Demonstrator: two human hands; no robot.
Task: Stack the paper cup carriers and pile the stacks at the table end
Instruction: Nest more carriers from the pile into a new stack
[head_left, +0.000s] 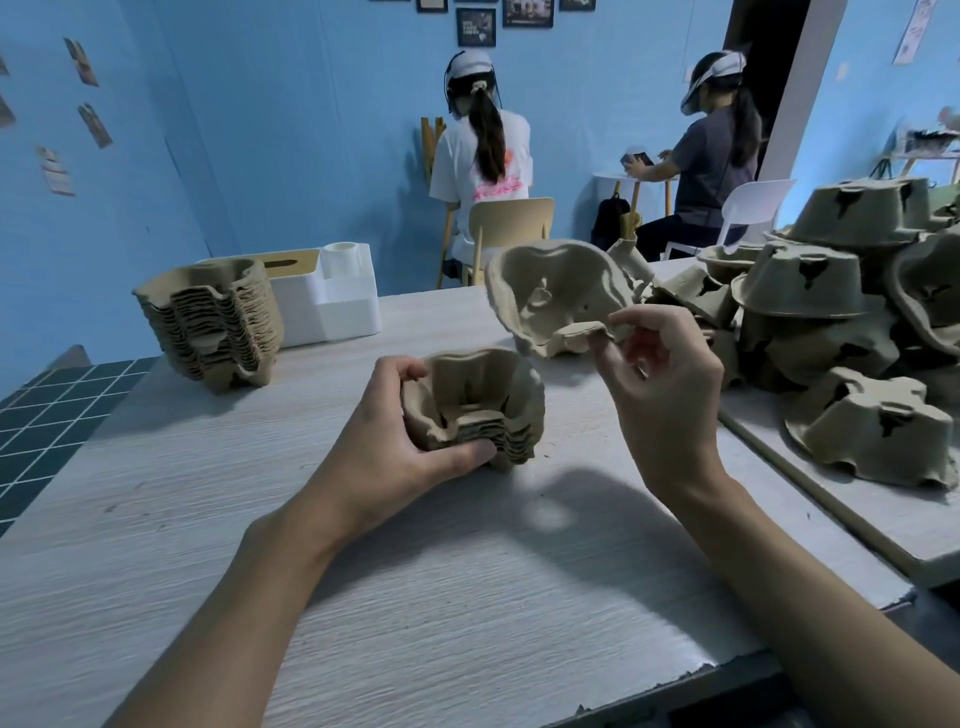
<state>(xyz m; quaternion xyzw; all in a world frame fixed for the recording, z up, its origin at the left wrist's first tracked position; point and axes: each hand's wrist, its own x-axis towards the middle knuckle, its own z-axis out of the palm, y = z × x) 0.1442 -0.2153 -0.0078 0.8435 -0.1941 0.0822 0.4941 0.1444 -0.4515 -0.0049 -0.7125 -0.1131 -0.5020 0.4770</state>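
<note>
— Brown pulp carriers: where?
— Left hand (410, 441) grips a small stack (480, 402) on the worktop (467, 571); right hand (660, 384) pinches one carrier (556, 296) above it.

A shared workroom: blue walls (311, 130), framed pictures (527, 13), headset-wearing people (480, 156) seated at tables (615, 179).

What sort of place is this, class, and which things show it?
Probably a shared workroom, not a home: a heap of loose cup carriers on the side table, a finished stack, and two seated people wearing head rigs.
</note>
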